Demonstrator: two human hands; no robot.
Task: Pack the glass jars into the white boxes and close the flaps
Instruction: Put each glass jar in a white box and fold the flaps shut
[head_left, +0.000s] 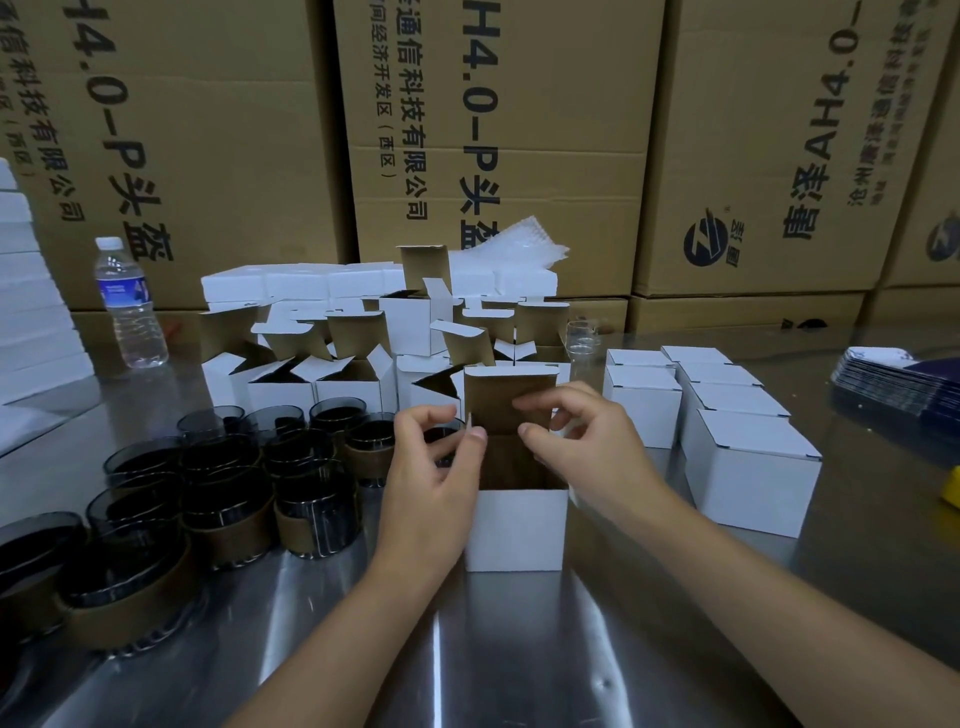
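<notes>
Open white box (514, 530), lid flap (498, 395) up; left hand (431, 478) pinching side flap (470, 421); right hand (592, 441) curled, grip unclear. Dark glass jars (228, 499) crowding left.

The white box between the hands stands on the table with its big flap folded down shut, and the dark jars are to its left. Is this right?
No. In the head view the big flap of the white box between the left hand and right hand stands upright, so the box is open. It does stand on the table, with the dark jars to its left.
</notes>
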